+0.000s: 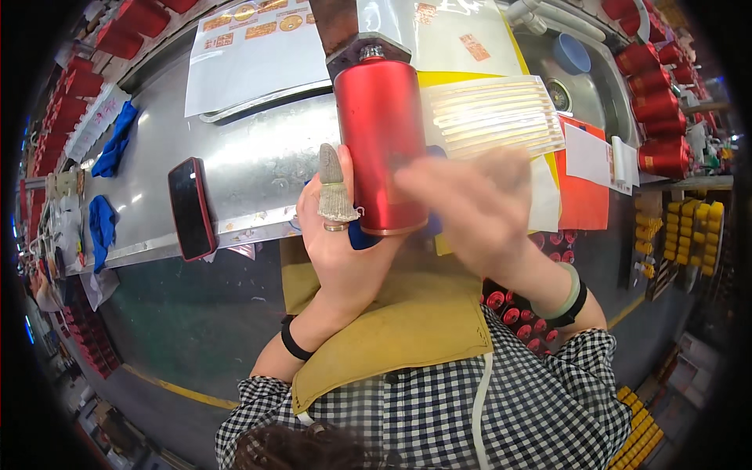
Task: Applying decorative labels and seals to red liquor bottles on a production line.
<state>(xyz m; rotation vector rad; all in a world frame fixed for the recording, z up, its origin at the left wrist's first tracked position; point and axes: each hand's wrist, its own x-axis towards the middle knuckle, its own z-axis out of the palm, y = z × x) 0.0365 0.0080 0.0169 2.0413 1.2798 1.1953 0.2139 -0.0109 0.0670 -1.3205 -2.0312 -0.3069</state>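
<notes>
A shiny red metal-look bottle (372,133) with a silver threaded neck lies lengthwise before me, its neck pointing away and its base toward my body. My left hand (345,251) is wrapped round its left side and lower end. A grey ribbed finger cot (333,188) covers the left hand's thumb. Over the bottle's right side hovers my right hand (478,211), smeared by motion; its fingertips reach the red surface, and whether they pinch anything is not clear. A faint brownish patch shows on the bottle beside those fingertips. Some blue cloth shows under the bottle's base.
A phone (190,208) lies on the steel bench (258,149) at left. Sticker sheets (493,117) and a red sheet (583,188) lie at right, near a sink with a blue bowl (572,55). Blue cloths (102,227) hang left. Red bottles stand along both sides.
</notes>
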